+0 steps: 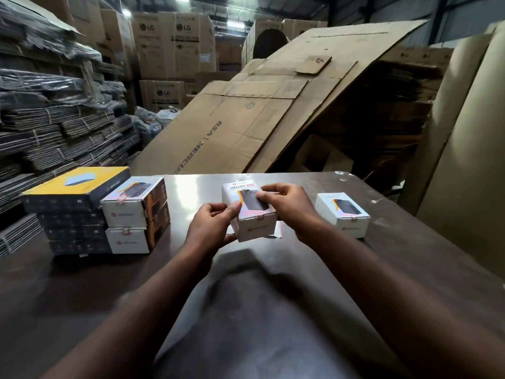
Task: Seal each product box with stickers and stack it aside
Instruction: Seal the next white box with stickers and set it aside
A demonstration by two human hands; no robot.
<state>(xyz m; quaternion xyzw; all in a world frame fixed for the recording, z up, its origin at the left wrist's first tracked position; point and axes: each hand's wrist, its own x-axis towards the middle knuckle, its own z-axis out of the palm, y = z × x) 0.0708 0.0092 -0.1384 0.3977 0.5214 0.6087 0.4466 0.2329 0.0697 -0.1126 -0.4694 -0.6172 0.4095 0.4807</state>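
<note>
Your left hand (211, 224) and right hand (284, 205) are both clamped on the white product box (252, 214), lifted between them over the table (355, 269). Press your right thumb along the sticker (261, 216) at the near flap so both halves bond. The far flap is hidden; the sheet under the box may be stickers. Stack it on the sealed boxes (131, 222) off to your left

White product box (255, 224) with orange stripe, dark brown table (355, 269), yellow-topped box (79, 181)
</note>
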